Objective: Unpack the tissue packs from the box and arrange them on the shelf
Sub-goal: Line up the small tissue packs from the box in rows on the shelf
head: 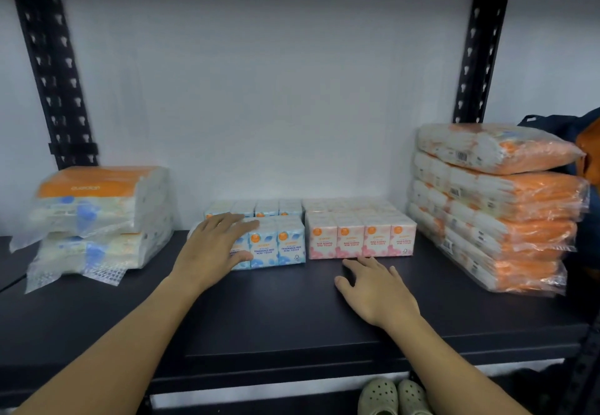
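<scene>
Both hands reach over the dark shelf [292,317]: the left hand [214,245] lies with fingers spread on the blue tissue packs [276,245], gripping nothing; the right hand [376,291] rests flat and empty on the shelf, just before the pink tissue packs [360,239]. Orange stacked packs [506,206] stand at right, orange-and-blue wrapped packs [97,216] at left.

Head view, close, facing shelf [292,310]

Matt dark shelf [292,310], glossy clear plastic wrap on orange tissue packs [506,219], perforated metal uprights [52,67].
</scene>
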